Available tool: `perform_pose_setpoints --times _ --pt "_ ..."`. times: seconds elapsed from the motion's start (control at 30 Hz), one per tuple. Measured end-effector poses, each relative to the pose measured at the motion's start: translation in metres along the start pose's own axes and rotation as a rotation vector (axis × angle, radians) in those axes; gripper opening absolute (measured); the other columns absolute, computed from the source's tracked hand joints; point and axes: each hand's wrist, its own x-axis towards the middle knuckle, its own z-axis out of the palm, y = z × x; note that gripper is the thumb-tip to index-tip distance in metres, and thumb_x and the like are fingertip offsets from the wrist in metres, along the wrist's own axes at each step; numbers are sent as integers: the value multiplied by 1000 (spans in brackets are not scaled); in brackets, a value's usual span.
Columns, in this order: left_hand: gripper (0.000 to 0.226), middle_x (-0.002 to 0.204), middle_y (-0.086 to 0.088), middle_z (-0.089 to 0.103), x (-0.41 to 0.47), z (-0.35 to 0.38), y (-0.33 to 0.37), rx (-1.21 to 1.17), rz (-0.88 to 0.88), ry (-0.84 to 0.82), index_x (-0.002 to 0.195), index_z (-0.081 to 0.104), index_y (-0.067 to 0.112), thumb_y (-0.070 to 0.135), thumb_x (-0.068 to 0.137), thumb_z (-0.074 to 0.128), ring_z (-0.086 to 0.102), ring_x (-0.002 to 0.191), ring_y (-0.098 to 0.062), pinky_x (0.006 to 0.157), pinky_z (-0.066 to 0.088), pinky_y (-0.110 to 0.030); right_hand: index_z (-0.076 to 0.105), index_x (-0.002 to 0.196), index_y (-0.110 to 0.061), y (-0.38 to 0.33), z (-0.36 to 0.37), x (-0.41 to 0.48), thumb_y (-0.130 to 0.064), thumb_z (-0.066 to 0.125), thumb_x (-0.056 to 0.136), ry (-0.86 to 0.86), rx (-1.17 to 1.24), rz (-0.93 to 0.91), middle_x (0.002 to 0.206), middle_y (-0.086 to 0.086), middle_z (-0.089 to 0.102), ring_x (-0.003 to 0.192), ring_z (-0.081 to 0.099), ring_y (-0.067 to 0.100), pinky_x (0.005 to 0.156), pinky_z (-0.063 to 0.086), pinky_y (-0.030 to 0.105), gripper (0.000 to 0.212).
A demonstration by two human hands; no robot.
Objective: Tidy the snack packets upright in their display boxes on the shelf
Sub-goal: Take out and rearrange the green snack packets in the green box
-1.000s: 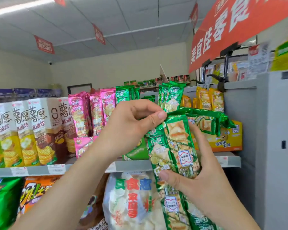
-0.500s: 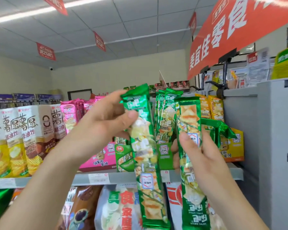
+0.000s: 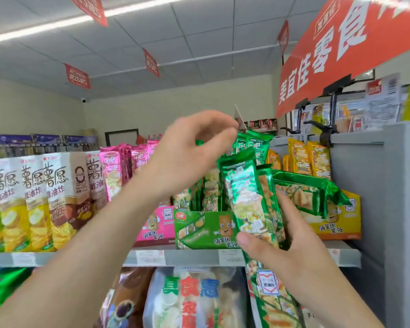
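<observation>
My right hand (image 3: 294,254) grips a bundle of long green snack packets (image 3: 251,204), tilted, in front of the green display box (image 3: 206,230) on the shelf. Several green packets (image 3: 211,188) stand upright in that box. My left hand (image 3: 187,152) hovers above their tops with its fingers loosely curled, and I see nothing between the fingertips. Another green packet (image 3: 303,192) lies sideways across the orange display box (image 3: 341,223), in front of its yellow packets (image 3: 308,155).
A pink display box (image 3: 156,228) with pink packets (image 3: 114,171) stands left of the green one, then tall chip cartons (image 3: 33,200). The shelf edge (image 3: 175,256) carries price labels. A grey cabinet (image 3: 400,209) closes the right side. Large bags (image 3: 189,299) fill the shelf below.
My left hand let go of the green packet it held by the top and rose above the box. The right hand's bundle moved left, toward the green box.
</observation>
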Motion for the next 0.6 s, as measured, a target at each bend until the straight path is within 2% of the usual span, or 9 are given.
perform_pose_setpoints --times 0.03,0.07,0.13,0.2,0.23,0.3,0.4,0.5,0.6 --pt "16 93 4 73 21 -5 -1 190 57 -4 101 72 24 23 87 64 66 86 -16 77 56 -32 45 114 -57 2 -1 -1 -51 82 66 18 -14 13 103 -52 54 96 51 -28 75 40 -3 61" --pt "19 94 5 74 43 -7 -3 406 93 -77 99 73 25 20 85 63 66 88 -16 82 53 -31 46 112 -55 4 -3 -1 -52 81 64 30 -26 35 104 -50 55 97 52 -26 74 40 -2 60" --pt "24 97 2 72 85 -3 -9 750 59 -369 103 73 21 19 81 63 65 92 -19 88 52 -33 48 118 -53 6 -6 -2 -56 80 58 35 -7 84 107 -40 61 98 59 -17 78 46 9 68" --pt "35 105 -7 67 115 14 -20 955 -24 -699 115 67 9 21 83 65 61 98 -23 93 50 -39 49 123 -49 10 -10 -2 -58 85 55 28 59 124 109 -28 68 97 66 -6 84 49 22 77" --pt "45 118 -12 63 126 23 -27 1031 -68 -828 124 61 5 24 84 67 59 108 -26 98 48 -42 50 126 -47 10 -11 -3 -59 87 52 19 81 133 111 -23 69 98 67 -1 87 50 28 83" --pt "73 146 -14 45 144 41 -46 1152 -151 -998 144 41 7 33 84 72 46 131 -31 105 41 -46 49 132 -40 10 -14 -4 -63 86 44 -13 106 137 116 -15 70 103 68 6 93 51 36 98" --pt "98 160 -10 20 161 56 -69 1220 -279 -1138 153 17 12 43 80 75 24 145 -31 113 31 -50 47 135 -38 11 -19 -4 -59 85 47 -39 134 145 119 -12 69 107 67 10 97 49 39 97" --pt "107 163 -6 9 167 63 -88 1254 -416 -1205 156 8 18 48 78 76 15 148 -30 116 25 -54 49 132 -41 10 -21 -6 -52 84 51 -75 180 141 118 -12 70 106 68 10 95 49 36 89" --pt "115 164 -5 3 165 66 -94 1267 -448 -1203 155 -2 22 50 76 76 7 149 -31 118 18 -55 51 130 -39 10 -22 -7 -49 87 47 -89 245 163 117 -8 71 106 69 13 95 48 37 91"
